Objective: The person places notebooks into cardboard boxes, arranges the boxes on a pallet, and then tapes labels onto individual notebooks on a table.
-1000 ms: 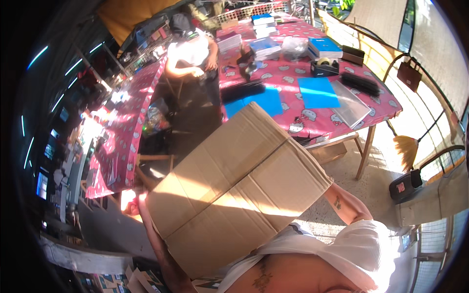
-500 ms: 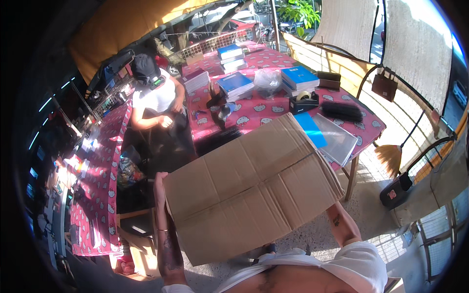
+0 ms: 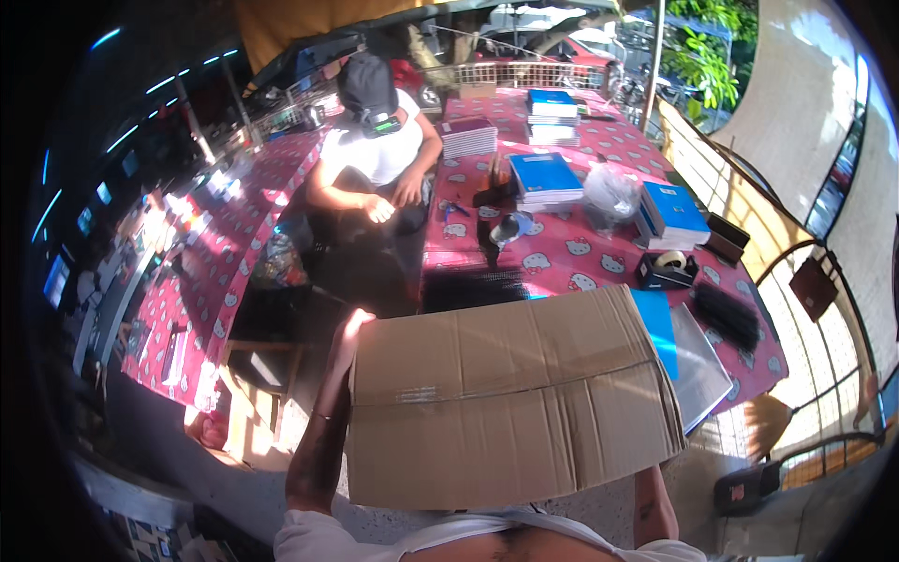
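We hold the flattened cardboard aloft, not set down; left hand grips its corner; right hand's fingers hidden, can't tell.

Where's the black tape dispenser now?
In the head view, the tape dispenser sits right of centre on the pink table, just below a blue-topped book stack, up-right of the cardboard.

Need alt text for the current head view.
The wearer's left hand grips the upper-left corner of a large brown piece of cardboard; the right hand is hidden. Beyond, a pink table bears stacks of blue-covered books, a tape dispenser and a clear plastic bag, with another person in white to its left.
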Action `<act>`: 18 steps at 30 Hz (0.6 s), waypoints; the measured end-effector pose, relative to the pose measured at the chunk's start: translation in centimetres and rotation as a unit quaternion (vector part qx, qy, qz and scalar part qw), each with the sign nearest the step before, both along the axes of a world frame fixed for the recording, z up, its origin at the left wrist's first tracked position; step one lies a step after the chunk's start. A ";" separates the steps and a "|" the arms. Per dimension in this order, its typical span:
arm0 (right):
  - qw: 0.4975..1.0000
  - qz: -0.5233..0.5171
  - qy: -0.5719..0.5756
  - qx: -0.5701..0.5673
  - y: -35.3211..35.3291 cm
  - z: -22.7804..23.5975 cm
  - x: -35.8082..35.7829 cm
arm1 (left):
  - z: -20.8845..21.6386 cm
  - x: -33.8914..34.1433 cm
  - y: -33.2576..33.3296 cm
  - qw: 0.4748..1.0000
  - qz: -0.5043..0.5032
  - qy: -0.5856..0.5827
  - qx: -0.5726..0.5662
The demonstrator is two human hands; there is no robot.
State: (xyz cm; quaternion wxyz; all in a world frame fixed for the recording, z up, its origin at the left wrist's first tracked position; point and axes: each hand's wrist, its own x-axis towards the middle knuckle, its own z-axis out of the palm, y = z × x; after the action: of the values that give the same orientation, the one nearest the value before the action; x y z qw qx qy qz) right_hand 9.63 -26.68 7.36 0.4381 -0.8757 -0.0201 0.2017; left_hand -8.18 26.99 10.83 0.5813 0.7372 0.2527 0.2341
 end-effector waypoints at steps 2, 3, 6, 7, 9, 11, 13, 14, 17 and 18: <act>0.999 -0.002 -0.036 -0.018 -0.2 1.8 2.0 | -0.3 -0.6 1.0 1.000 0.007 -0.004 0.009; 0.997 -0.012 -0.073 0.005 -0.4 2.8 2.9 | -0.2 -1.1 0.8 1.000 -0.009 -0.007 0.026; 0.967 0.037 -0.135 0.212 -0.5 3.7 4.6 | 0.4 -4.4 1.1 0.978 0.080 0.023 -0.191; 0.953 0.042 -0.099 0.282 -1.4 3.1 4.2 | -0.1 -4.2 0.6 0.974 0.088 -0.054 -0.203; 0.926 0.070 -0.051 0.367 -1.6 -0.4 2.9 | -0.9 -5.6 -2.0 0.959 0.107 -0.153 -0.214; 0.918 0.086 -0.059 0.382 -1.8 -4.6 1.3 | -0.9 -6.8 -5.3 0.948 0.118 -0.198 -0.220; 0.904 0.162 -0.014 0.396 -1.4 -8.2 -1.7 | -1.8 -10.3 -8.0 0.940 0.147 -0.213 -0.224; 0.903 0.159 0.012 0.399 -0.9 -10.0 -1.8 | -2.1 -11.4 -8.9 0.937 0.157 -0.213 -0.227; 0.909 0.117 0.066 0.395 -0.4 -12.1 -1.2 | -4.6 -13.9 -11.1 0.929 0.181 -0.200 -0.252; 0.922 0.180 -0.022 0.341 0.1 -10.1 -1.2 | -5.1 -14.7 -11.4 0.928 0.189 -0.193 -0.256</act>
State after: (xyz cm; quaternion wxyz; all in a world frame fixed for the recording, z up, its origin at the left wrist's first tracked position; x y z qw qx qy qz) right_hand 8.40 -26.58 -2.75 0.6661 -0.6592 -0.2544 0.2386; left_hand -22.90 15.58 5.69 0.7331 0.4422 0.3213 0.4048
